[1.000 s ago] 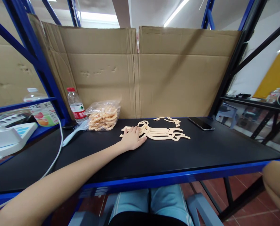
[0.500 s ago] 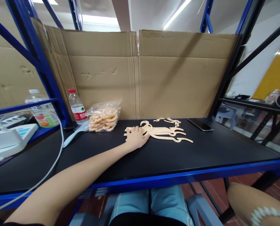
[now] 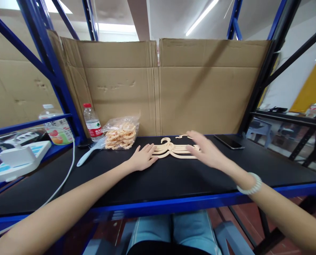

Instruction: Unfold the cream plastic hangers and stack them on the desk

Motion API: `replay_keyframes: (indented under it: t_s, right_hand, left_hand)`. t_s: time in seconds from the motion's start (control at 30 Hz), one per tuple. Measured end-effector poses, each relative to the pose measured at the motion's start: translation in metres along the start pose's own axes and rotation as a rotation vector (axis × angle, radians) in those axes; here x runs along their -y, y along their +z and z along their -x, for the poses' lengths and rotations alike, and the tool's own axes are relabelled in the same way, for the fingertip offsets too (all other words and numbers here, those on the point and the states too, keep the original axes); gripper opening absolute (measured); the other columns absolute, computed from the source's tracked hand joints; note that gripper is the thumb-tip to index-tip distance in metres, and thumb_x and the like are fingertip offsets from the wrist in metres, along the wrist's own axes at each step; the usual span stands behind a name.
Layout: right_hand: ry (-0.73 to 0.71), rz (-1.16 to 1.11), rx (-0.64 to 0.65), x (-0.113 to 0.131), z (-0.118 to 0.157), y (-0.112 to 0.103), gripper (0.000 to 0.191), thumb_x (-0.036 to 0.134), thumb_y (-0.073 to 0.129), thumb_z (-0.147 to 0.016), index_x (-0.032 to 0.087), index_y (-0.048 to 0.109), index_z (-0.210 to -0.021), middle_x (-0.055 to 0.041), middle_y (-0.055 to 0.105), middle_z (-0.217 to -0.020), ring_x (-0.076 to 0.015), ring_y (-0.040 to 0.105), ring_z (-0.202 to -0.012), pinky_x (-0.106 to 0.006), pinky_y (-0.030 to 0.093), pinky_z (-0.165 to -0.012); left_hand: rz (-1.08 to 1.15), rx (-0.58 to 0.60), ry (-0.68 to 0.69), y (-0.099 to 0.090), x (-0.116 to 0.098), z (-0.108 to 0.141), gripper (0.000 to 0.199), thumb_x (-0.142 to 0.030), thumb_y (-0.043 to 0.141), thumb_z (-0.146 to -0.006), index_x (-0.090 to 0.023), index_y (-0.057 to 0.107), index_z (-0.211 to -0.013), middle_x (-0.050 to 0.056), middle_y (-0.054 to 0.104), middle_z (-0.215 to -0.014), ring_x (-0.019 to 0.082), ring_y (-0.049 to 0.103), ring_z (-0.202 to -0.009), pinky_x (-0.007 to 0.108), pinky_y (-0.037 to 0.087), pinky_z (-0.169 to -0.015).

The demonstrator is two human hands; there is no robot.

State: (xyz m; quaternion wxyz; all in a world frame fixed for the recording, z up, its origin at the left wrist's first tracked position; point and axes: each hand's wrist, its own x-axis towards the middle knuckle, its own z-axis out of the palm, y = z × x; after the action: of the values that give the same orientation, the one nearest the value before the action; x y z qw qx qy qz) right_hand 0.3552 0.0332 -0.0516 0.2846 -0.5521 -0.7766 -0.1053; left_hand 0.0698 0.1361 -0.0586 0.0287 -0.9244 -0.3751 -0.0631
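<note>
Cardboard (image 3: 213, 92) backs bag (image 3: 121, 134), phone (image 3: 229, 141), hangers (image 3: 170, 148); left fingers (image 3: 146, 148) apart, blurred right fingers (image 3: 197, 137) seemingly too.

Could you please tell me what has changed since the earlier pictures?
The right hand has come in from the right to the hangers' right ends; whether it touches them is unclear. The left hand has shifted left to their left ends. The hangers, fanned at the top before, now look more lined up. The bottle, bag and phone stayed put.
</note>
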Motion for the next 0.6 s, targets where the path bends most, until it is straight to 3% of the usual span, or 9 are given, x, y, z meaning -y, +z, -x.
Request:
replay_keyframes:
  t_s: [0.13, 0.23, 0.47, 0.53, 0.6]
  right_hand:
    - [0.066, 0.075, 0.383, -0.009, -0.01, 0.029, 0.087, 0.07, 0.028, -0.088, 0.007, 0.021, -0.148, -0.0181, 0.017, -0.151, -0.0337, 0.011, -0.14, -0.053, 0.018, -0.112]
    - [0.104, 0.083, 0.492, -0.026, -0.016, 0.04, 0.083, 0.068, 0.02, -0.091, 0.009, 0.017, -0.15, -0.0164, 0.016, -0.152, -0.0316, 0.01, -0.141, -0.052, 0.016, -0.113]
    - [0.006, 0.068, 0.506, -0.052, -0.024, 0.041, 0.079, 0.063, 0.024, -0.092, 0.008, 0.021, -0.149, -0.0142, 0.018, -0.152, -0.0294, 0.014, -0.141, -0.049, 0.016, -0.114]
    - [-0.037, 0.057, 0.439, -0.06, -0.029, 0.04, 0.072, 0.058, 0.024, -0.095, 0.008, 0.029, -0.146, -0.0143, 0.024, -0.15, -0.0281, 0.018, -0.14, -0.047, 0.019, -0.113]
    - [-0.023, 0.077, 0.291, -0.073, -0.037, 0.036, 0.06, 0.049, 0.029, -0.097, 0.009, 0.042, -0.14, -0.0138, 0.036, -0.145, -0.0253, 0.028, -0.137, -0.041, 0.024, -0.112]
  left_hand:
    - [0.048, 0.061, -0.067, 0.003, 0.004, -0.001, 0.06, -0.049, 0.021, -0.094, -0.021, 0.024, -0.147, 0.011, 0.02, -0.153, 0.027, 0.018, -0.141, 0.058, 0.019, -0.108]
    - [0.039, 0.089, -0.087, 0.002, 0.002, -0.004, 0.059, -0.046, 0.017, -0.094, -0.019, 0.022, -0.148, 0.009, 0.018, -0.154, 0.026, 0.014, -0.142, 0.057, 0.019, -0.109]
    - [0.071, 0.076, -0.109, 0.004, -0.003, -0.011, 0.057, -0.039, 0.016, -0.094, -0.017, 0.023, -0.147, 0.008, 0.018, -0.154, 0.024, 0.014, -0.143, 0.054, 0.021, -0.11]
    - [0.077, 0.063, -0.114, 0.005, -0.003, -0.011, 0.058, -0.038, 0.016, -0.094, -0.016, 0.023, -0.147, 0.008, 0.018, -0.154, 0.023, 0.014, -0.142, 0.052, 0.02, -0.111]
    - [0.07, 0.028, -0.115, 0.006, -0.003, -0.01, 0.057, -0.037, 0.018, -0.094, -0.016, 0.024, -0.147, 0.009, 0.021, -0.153, 0.023, 0.016, -0.142, 0.052, 0.019, -0.111]
